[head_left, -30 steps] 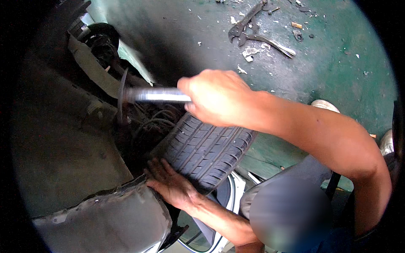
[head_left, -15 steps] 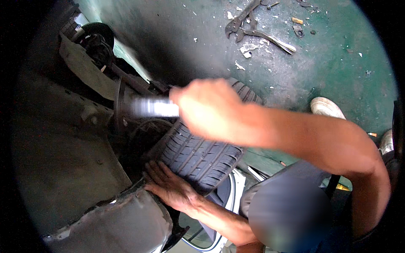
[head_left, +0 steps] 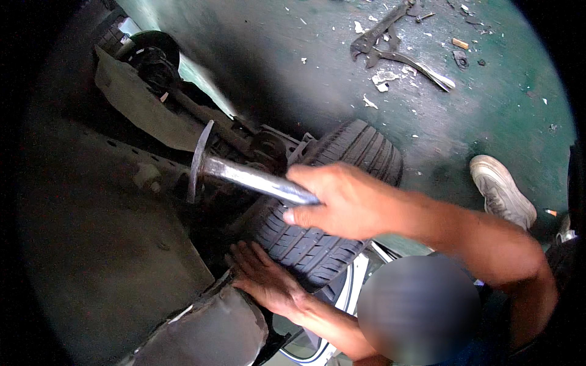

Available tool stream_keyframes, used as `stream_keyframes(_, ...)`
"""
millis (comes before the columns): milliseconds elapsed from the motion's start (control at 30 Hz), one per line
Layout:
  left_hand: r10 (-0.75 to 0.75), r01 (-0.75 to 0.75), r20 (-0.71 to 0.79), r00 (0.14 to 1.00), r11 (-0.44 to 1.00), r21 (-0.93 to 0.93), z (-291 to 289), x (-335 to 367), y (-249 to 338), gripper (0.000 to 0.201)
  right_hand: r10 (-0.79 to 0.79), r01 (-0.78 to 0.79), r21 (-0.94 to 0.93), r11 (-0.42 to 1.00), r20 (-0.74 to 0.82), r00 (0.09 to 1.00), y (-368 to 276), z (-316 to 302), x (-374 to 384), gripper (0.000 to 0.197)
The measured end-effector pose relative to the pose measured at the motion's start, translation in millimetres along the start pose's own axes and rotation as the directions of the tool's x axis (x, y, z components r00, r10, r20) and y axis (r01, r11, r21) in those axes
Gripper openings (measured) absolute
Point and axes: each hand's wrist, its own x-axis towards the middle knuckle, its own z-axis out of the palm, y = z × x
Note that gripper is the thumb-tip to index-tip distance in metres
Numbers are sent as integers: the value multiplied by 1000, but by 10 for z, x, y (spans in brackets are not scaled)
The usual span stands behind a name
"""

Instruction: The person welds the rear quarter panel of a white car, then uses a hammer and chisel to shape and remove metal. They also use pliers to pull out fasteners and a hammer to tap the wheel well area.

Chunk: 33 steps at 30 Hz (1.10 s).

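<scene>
My one head view, worn high and tilted steeply down, close over the tyre [head_left: 332, 207] at centre frame, green floor [head_left: 488, 110] beyond it, car underside left of it, fisheye bending the rim.

Harsh daylight on the green floor [head_left: 488, 122], deep underbody shadow, dark fisheye corners, slight blur.

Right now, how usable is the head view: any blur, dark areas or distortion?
Head view: fisheye rim is black and bends edges; the underbody at left sits in deep shadow; the green floor and wrenches are brightly lit and sharp; the right hand on the metal tool looks slightly motion-blurred; left hand against the tyre is clear.
</scene>
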Motion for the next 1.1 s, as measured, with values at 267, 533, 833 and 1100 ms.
stream_keyframes(267, 36, -26, -35, 999, 970, 240, -268, -52, -126, 78, -13, -12, 384, 923, 63, 998, -107, 621, -439, 30)
stream_keyframes(533, 61, 8, 139, 988, 893, -450, -1341, 100, -623, 73, 40, -101, 591, 800, 114, 993, -428, 875, -705, 31)
stream_keyframes(833, -160, 124, -162, 974, 970, -211, -419, -111, 8, 72, -103, 71, 107, 992, 330, 938, -438, 396, -434, 42)
stream_keyframes(1100, -25, 16, -109, 994, 996, -87, -181, -88, 60, 90, -137, 93, -201, 975, -217, 967, -330, 4, 303, 17)
